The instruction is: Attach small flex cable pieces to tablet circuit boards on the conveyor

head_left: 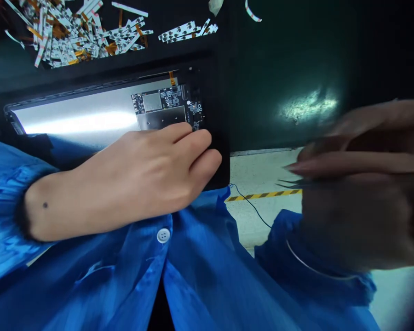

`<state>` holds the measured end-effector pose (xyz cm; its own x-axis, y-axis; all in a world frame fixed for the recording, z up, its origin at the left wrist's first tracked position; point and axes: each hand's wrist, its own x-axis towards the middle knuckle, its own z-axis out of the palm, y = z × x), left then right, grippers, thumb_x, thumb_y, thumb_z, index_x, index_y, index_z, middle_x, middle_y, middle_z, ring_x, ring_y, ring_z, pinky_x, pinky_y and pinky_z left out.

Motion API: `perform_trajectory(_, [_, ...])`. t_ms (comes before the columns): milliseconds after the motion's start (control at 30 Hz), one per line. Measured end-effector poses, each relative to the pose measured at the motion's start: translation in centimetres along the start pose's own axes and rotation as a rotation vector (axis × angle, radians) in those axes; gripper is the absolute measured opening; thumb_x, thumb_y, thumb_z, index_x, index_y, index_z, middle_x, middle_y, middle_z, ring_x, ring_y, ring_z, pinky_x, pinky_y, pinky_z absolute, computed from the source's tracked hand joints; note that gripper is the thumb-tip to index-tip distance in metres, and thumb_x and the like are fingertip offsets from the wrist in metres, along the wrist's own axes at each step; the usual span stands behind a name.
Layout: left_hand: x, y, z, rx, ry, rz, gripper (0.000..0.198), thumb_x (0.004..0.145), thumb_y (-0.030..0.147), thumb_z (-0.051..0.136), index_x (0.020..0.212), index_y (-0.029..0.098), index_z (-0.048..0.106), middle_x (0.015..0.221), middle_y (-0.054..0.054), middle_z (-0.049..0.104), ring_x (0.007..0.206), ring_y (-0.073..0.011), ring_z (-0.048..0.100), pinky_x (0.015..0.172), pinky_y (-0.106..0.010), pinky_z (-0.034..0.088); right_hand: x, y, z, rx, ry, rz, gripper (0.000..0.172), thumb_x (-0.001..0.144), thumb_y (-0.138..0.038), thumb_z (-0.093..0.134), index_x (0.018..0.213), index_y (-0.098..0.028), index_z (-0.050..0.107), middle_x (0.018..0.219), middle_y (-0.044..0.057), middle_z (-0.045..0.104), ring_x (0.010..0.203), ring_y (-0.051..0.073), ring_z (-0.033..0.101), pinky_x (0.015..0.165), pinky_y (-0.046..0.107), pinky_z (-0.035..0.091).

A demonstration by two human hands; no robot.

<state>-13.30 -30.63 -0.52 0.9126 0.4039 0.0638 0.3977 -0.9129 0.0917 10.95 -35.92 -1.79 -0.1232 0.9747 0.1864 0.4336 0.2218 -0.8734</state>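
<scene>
Tablet panel [76,115]: there it lies, silver back up, seated in a black tray [217,170], right in front of the person's chest!

Circuit board [165,103]: bare and in full view at the panel's far corner, with a metal shield [162,118] set beside its chips.

Left hand [141,179]: palm down on the near edge of the panel, fingers lying close together and curving over, fingertips pressing on the panel and tray. Nothing pinched there!

Right hand [359,184]: blurred, off to the side beyond the tray, fingers closed in what looks like a pinch around a pair of tweezers [290,183], tips poking out. The blur hides the exact grip.

Progress: the board is in place on the panel, and an orange ribbon tab [172,78] stands free at the top edge. No strip shows on the panel yet, while the heap sits well apart.

Strips: a big heap of white circuit strips [65,37] with orange tails, and a smaller cluster [188,32] just beside it, on a dark green bench [286,59].

Around: a blue smock [100,276], a thin blue wire [251,207], and yellow-and-black tape [262,195] on the floor below.
</scene>
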Motion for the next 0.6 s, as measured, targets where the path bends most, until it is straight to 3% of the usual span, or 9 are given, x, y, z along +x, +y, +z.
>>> perform_trajectory(167, [0.6,0.8,-0.3,0.054,-0.029,0.0,0.037,0.099,0.011,0.025,0.083,0.015,0.058,0.071,-0.005,0.044,0.065,-0.0201,0.054,0.047,-0.03,0.039,0.5,0.1,1.6,0.229,0.02,0.122,0.021,0.085,-0.037,0.078,0.103,-0.033,0.069,0.089,0.001,0.063,0.084,0.022,0.07,0.057,0.03,0.063])
perform_trajectory(300, [1.3,1.4,-0.2,-0.031,-0.076,-0.122,0.049,0.098,0.006,0.016,0.083,0.016,0.062,0.064,-0.002,0.038,0.062,-0.0155,0.057,0.048,-0.023,0.046,1.7,0.7,3.0,0.39,0.017,0.211,0.028,0.083,-0.038,0.081,0.105,-0.032,0.064,0.087,-0.001,0.064,0.083,0.021,0.072,0.058,0.03,0.063])
perform_trajectory(367, [1.3,1.3,-0.1,-0.093,-0.112,-0.166,0.053,0.098,0.004,0.012,0.088,0.016,0.064,0.064,-0.001,0.037,0.064,-0.0152,0.06,0.053,-0.022,0.051,2.3,1.0,3.3,0.459,-0.001,0.239,0.031,0.081,-0.036,0.084,0.103,-0.031,0.062,0.083,-0.003,0.064,0.078,0.02,0.072,0.056,0.028,0.063])
perform_trajectory(467, [0.6,0.5,0.2,-0.118,-0.074,-0.111,0.049,0.097,0.005,0.014,0.091,0.013,0.062,0.072,-0.001,0.04,0.07,-0.0174,0.063,0.062,-0.029,0.056,2.9,1.6,3.4,0.569,-0.12,0.215,0.038,0.075,-0.027,0.089,0.098,-0.028,0.059,0.077,-0.006,0.063,0.067,0.019,0.071,0.051,0.028,0.062])
perform_trajectory(600, [-1.2,-0.7,0.2,-0.253,-0.039,-0.178,0.036,0.104,0.019,0.023,0.096,0.012,0.057,0.086,-0.003,0.05,0.066,-0.0108,0.055,0.067,-0.03,0.053,3.2,2.0,3.4,0.628,-0.2,0.179,0.039,0.076,-0.017,0.087,0.099,-0.024,0.056,0.074,-0.005,0.065,0.059,0.019,0.07,0.047,0.03,0.062])
